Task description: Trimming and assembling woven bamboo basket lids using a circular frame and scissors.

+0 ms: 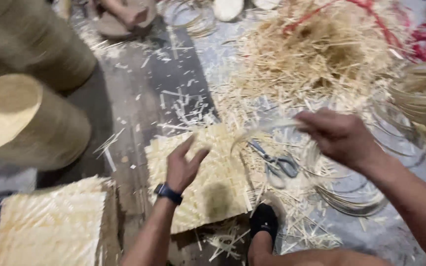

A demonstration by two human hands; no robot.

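Littered floor [139, 83] | left hand [181, 165] flat, fingers spread on woven mat [218, 187] | right hand [338, 135] fingers pinching strip [262, 129]

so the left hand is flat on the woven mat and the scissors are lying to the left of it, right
Not quite. The head view shows the left hand on the woven bamboo mat, but the scissors lie to the right of it, on the floor among the bamboo scraps.

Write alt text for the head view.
A person's left hand rests on a square pale woven bamboo mat on the floor while the right hand pulls a thin curved bamboo strip. Grey-handled scissors lie beside a heap of pale shavings.
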